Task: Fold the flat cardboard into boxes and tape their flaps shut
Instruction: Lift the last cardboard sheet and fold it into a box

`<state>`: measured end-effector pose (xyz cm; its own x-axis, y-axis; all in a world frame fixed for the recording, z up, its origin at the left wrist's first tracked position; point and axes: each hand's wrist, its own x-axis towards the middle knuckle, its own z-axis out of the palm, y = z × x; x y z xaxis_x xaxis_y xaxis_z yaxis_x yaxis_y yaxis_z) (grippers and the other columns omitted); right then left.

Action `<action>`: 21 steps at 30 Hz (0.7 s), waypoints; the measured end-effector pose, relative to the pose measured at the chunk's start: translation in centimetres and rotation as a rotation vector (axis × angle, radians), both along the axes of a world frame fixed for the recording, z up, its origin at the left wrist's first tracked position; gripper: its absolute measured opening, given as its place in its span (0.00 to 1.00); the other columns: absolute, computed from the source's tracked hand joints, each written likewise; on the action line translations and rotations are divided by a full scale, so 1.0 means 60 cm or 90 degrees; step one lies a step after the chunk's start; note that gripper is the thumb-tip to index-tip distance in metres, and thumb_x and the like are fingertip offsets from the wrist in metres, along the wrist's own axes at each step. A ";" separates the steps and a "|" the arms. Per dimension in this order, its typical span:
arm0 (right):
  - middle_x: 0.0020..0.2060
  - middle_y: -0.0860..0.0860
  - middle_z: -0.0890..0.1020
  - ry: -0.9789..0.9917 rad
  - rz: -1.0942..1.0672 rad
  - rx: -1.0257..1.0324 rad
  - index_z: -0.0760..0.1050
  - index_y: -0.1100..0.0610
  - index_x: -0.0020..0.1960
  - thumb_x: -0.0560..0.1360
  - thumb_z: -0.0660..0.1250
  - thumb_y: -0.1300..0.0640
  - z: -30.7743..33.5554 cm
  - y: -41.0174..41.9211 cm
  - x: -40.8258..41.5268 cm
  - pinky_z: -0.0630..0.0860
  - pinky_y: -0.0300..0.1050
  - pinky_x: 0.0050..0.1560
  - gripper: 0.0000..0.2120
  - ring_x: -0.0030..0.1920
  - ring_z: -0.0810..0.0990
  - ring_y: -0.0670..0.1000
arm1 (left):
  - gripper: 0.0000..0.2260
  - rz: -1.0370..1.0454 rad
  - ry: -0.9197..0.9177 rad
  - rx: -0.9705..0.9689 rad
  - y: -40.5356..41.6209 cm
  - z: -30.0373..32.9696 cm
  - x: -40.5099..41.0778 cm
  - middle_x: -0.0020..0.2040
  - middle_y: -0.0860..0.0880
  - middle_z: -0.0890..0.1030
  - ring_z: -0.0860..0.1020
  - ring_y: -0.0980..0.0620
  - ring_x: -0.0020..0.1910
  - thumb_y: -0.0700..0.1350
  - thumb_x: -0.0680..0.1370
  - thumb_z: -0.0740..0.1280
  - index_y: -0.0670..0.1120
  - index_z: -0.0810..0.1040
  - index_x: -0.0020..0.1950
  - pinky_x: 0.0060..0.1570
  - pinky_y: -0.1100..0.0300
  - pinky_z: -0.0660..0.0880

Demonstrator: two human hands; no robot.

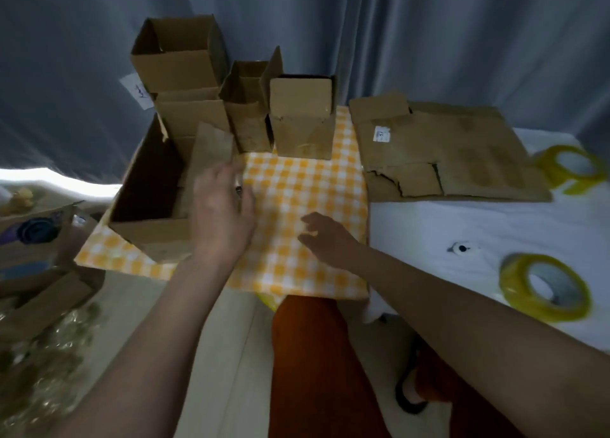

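Observation:
My left hand (pixel 222 206) hovers with loose fingers beside the flap of a large open cardboard box (pixel 155 186) at the left of the checked cloth, holding nothing. Over the middle of the cloth my right hand (pixel 325 234) hangs with loosely curled fingers, holding nothing. Behind stand several folded boxes: a tall stack (pixel 181 71), a narrow open one (pixel 247 114) and a shut one (pixel 302 117). Flat cardboard sheets (pixel 442 147) lie at the back right. Two yellow tape rolls sit on the white surface, one far right (pixel 572 168), one near right (pixel 544 287).
The yellow checked cloth (pixel 297 190) covers a small table; a white surface (pixel 462 226) adjoins it on the right, with a small round object (pixel 462 249). Clutter and cardboard (pixel 39 272) lie low at the left. Grey curtains hang behind. My orange-clad legs are below.

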<state>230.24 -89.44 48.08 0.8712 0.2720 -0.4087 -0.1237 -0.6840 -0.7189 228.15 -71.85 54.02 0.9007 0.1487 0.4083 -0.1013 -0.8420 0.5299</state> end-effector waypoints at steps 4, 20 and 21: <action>0.70 0.55 0.67 -0.013 -0.058 -0.130 0.62 0.57 0.72 0.81 0.56 0.54 -0.039 -0.161 -0.042 0.64 0.43 0.63 0.20 0.68 0.67 0.55 | 0.15 -0.165 0.179 0.041 -0.136 -0.062 -0.001 0.70 0.46 0.71 0.65 0.47 0.70 0.45 0.80 0.63 0.45 0.75 0.66 0.66 0.60 0.60; 0.60 0.56 0.68 -0.197 0.075 -0.531 0.66 0.56 0.66 0.77 0.58 0.63 -0.085 -0.474 -0.036 0.72 0.47 0.50 0.17 0.58 0.71 0.56 | 0.17 -0.355 0.408 0.246 -0.497 -0.155 0.071 0.68 0.44 0.71 0.68 0.45 0.67 0.48 0.80 0.61 0.45 0.73 0.68 0.62 0.57 0.66; 0.59 0.57 0.68 -0.205 0.058 -0.530 0.66 0.57 0.65 0.77 0.59 0.64 -0.082 -0.486 -0.028 0.73 0.47 0.49 0.17 0.58 0.70 0.56 | 0.19 -0.322 0.440 0.194 -0.511 -0.155 0.084 0.69 0.44 0.71 0.69 0.45 0.67 0.49 0.80 0.62 0.44 0.72 0.69 0.63 0.58 0.66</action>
